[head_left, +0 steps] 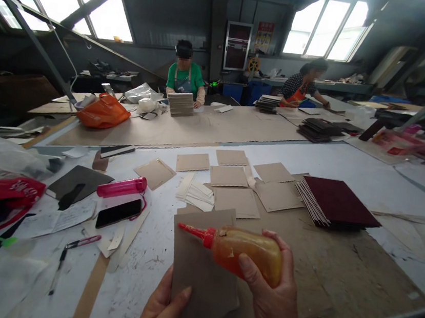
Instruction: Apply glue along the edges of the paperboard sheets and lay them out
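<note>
"So, what is held?"
"An amber squeeze bottle, grasped in the right hand, its red nozzle over the upper left corner of a grey board pinched by the left hand."
"And beyond?"
"Tan cards on a white table, a maroon stack to their right."

Bottle amber, nozzle red. Board plain grey-brown. Cover stack dark maroon. Tumbler pink, phone black. Carrier bag orange. Desk white, dark-speckled. Co-workers' shirts: one green, one dark, pale-dotted.
</note>
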### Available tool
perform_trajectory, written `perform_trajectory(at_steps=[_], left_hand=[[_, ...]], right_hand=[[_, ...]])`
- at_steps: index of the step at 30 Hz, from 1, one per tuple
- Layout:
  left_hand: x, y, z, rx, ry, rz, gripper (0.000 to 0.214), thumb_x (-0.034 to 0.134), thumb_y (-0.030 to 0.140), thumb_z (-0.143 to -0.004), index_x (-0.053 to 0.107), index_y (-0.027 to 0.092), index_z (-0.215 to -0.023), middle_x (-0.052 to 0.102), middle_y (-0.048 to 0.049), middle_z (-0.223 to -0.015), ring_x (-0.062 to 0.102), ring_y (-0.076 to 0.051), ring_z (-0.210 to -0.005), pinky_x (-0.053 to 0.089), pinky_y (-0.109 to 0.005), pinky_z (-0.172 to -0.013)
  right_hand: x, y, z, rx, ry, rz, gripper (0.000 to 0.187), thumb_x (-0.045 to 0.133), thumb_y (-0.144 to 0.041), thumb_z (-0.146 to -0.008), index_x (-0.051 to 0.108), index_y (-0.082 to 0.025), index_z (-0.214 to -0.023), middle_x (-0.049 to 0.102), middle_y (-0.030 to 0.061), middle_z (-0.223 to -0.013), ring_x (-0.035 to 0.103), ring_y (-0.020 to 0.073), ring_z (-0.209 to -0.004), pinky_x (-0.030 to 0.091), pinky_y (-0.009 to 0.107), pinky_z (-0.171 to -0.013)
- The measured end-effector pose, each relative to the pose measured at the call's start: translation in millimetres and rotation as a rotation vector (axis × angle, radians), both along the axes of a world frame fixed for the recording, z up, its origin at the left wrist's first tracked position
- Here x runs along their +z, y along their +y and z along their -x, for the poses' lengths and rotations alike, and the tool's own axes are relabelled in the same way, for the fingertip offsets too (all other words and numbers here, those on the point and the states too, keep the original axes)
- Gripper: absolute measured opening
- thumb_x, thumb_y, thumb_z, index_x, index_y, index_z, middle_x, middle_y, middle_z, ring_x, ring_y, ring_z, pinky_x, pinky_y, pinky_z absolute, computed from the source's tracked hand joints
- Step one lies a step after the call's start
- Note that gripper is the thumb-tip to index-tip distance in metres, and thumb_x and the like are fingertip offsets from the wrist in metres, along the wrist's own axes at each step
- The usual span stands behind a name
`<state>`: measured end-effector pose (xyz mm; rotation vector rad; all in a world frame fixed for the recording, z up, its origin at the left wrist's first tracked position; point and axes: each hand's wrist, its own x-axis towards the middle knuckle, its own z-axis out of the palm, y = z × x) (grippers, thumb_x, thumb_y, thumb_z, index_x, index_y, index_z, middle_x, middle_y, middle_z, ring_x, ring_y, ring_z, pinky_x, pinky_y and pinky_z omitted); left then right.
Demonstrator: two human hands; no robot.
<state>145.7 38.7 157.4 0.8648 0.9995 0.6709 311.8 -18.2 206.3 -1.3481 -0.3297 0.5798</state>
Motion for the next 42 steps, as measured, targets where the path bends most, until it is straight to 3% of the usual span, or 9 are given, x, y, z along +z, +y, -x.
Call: perform_trajectory(at_steps=[9, 14, 18, 22, 29, 33, 37, 39, 42], left_hand=[[0.1, -1, 4, 0.043, 0.056, -0.087, 0.047, 0.076, 0.032, -0.064, 0.068, 0.032, -0.11, 0.07, -0.0026, -0.115, 0.04, -0.038, -0.13, 0.03, -0.047, -0.112], [-0.4, -2, 6, 0.142, 0.012, -0.153, 0.039, 0.076, 0.026, -0.065, 0.072, 0.028, -0.104, 0.068, -0.0034, -0.118, 0.035, -0.037, -0.133, 0.027, -0.043, -0.114], [-0.6, 0, 10, 0.131, 0.018, -0.18, 0.037, 0.077, 0.024, -0.065, 0.072, 0.026, -0.101, 0.069, -0.0035, -0.118, 0.031, -0.035, -0.137, 0.023, -0.041, -0.115], [0.3, 1, 12, 0.057, 0.051, -0.157, 0.036, 0.075, 0.026, -0.068, 0.07, 0.027, -0.103, 0.07, -0.002, -0.115, 0.03, -0.034, -0.137, 0.023, -0.044, -0.115], [-4.5, -2, 12, 0.069, 0.006, -0.14, 0.042, 0.076, 0.027, -0.067, 0.068, 0.028, -0.108, 0.072, -0.0039, -0.111, 0.038, -0.036, -0.133, 0.033, -0.045, -0.11], [-8.3, -1, 5, 0.037, -0.045, -0.027, 0.044, 0.074, 0.033, -0.069, 0.066, 0.031, -0.113, 0.072, -0.0013, -0.111, 0.049, -0.035, -0.124, 0.039, -0.043, -0.106], [4.2, 7, -2, 0.166, -0.257, 0.244, 0.061, 0.07, 0.022, -0.075, 0.05, 0.024, -0.132, 0.076, -0.0043, -0.098, 0.061, -0.029, -0.111, 0.046, -0.041, -0.1], [15.5, 14, 0, 0.272, -0.388, 0.359, 0.06, 0.062, 0.017, -0.081, 0.043, 0.024, -0.137, 0.075, -0.0048, -0.099, 0.064, -0.025, -0.106, 0.047, -0.039, -0.099], [31.6, 23, 6, 0.38, -0.57, 0.393, 0.052, 0.052, 0.019, -0.089, 0.04, 0.031, -0.138, 0.074, -0.0024, -0.106, 0.066, -0.019, -0.103, 0.045, -0.035, -0.101]], right_hand=[[1.5, -5, -5, -0.097, -0.082, 0.051, 0.064, 0.082, -0.044, -0.06, 0.05, -0.029, -0.113, 0.06, 0.0008, -0.1, 0.062, 0.0185, -0.081, 0.054, 0.023, -0.065], [-2.0, -7, -9, -0.16, -0.078, 0.005, 0.063, 0.083, -0.042, -0.059, 0.051, -0.028, -0.112, 0.058, 0.0009, -0.099, 0.062, 0.0173, -0.078, 0.054, 0.023, -0.064], [-2.1, -8, -9, -0.189, -0.064, -0.018, 0.063, 0.084, -0.041, -0.059, 0.051, -0.027, -0.111, 0.057, 0.0014, -0.099, 0.061, 0.017, -0.077, 0.054, 0.023, -0.064], [0.1, -10, 0, -0.16, -0.031, -0.017, 0.064, 0.083, -0.041, -0.06, 0.05, -0.028, -0.113, 0.058, 0.001, -0.099, 0.062, 0.0173, -0.079, 0.054, 0.022, -0.065], [17.0, -6, 32, -0.057, 0.121, -0.082, 0.064, 0.081, -0.043, -0.062, 0.048, -0.028, -0.114, 0.064, -0.0015, -0.094, 0.063, 0.0171, -0.078, 0.052, 0.023, -0.067], [26.8, -1, 42, 0.113, 0.372, -0.233, 0.061, 0.082, -0.039, -0.063, 0.049, -0.028, -0.112, 0.068, 0.0008, -0.095, 0.064, 0.0199, -0.083, 0.052, 0.029, -0.073], [21.7, -7, 34, 0.36, 0.666, -0.328, 0.041, 0.073, -0.042, -0.075, 0.059, -0.019, -0.107, 0.069, 0.009, -0.104, 0.066, 0.0236, -0.088, 0.055, 0.034, -0.073], [8.7, -15, 22, 0.355, 0.663, -0.311, 0.041, 0.073, -0.039, -0.076, 0.059, -0.017, -0.108, 0.067, 0.0114, -0.109, 0.065, 0.0234, -0.093, 0.055, 0.032, -0.076], [-18.7, -27, 0, 0.17, 0.514, -0.189, 0.057, 0.083, -0.034, -0.065, 0.053, -0.024, -0.113, 0.068, 0.0072, -0.106, 0.065, 0.0232, -0.093, 0.056, 0.032, -0.075]])
